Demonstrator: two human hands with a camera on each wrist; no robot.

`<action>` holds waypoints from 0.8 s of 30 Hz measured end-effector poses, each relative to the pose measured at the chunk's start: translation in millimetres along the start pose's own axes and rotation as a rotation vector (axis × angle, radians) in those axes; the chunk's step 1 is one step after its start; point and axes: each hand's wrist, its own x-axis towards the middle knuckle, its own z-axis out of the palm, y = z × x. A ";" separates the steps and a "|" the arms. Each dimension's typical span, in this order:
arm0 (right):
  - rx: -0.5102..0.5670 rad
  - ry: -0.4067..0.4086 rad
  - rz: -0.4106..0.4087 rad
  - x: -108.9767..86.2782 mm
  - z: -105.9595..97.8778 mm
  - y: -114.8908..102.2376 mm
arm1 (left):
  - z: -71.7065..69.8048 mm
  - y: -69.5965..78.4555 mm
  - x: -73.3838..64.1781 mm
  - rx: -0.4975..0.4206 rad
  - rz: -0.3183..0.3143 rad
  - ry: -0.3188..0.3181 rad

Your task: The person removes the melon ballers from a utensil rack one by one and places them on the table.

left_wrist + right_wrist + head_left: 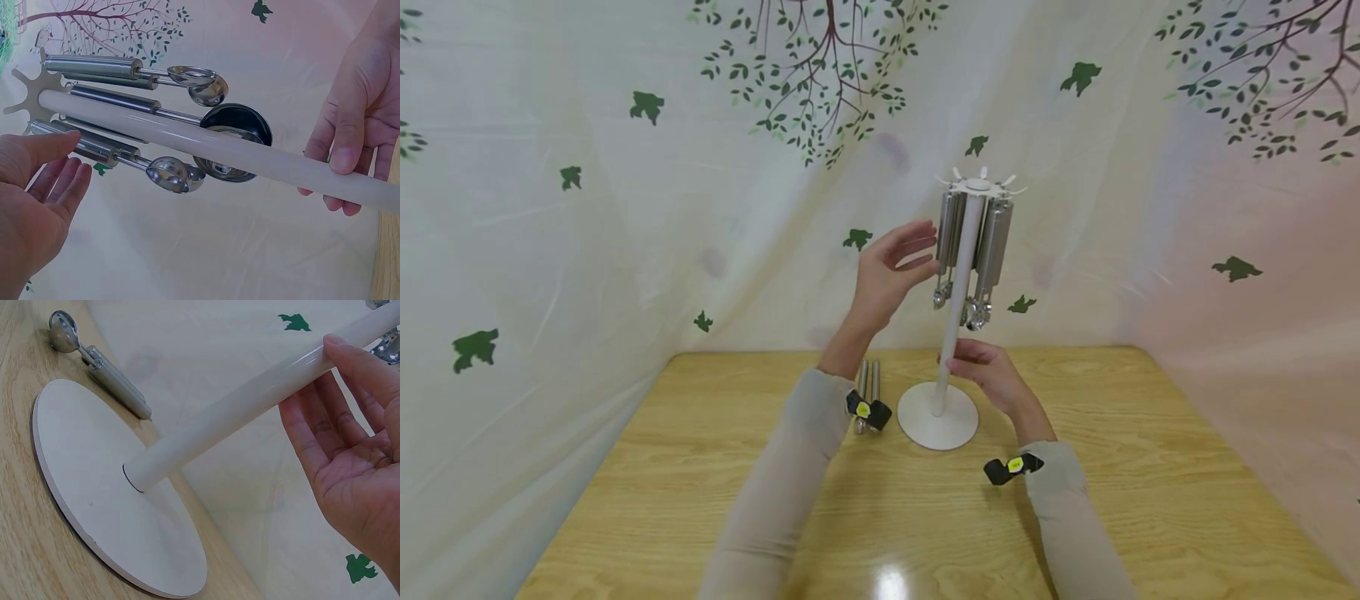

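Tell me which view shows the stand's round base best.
The right wrist view: the round base appears large, with its edge and its join to the pole clear. The head view shows it smaller, from above; the left wrist leaves it out of frame.

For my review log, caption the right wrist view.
Right hand holds a white pole above its round base, two metal spoons lying beside it on the wooden table.
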 end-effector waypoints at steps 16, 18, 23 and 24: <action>-0.011 0.010 0.005 1.6 -2.8 0.0 | 4.3 -8.5 11.3 0.039 -0.055 0.036; -0.029 0.016 0.017 1.1 -2.4 0.2 | 4.4 -8.9 11.1 0.037 -0.058 0.027; -0.037 0.022 0.012 -1.0 -2.0 1.4 | 5.5 -9.8 11.2 0.035 -0.071 0.005; -0.035 0.019 0.009 -1.5 -2.1 1.9 | 5.8 -9.7 11.3 0.035 -0.074 0.003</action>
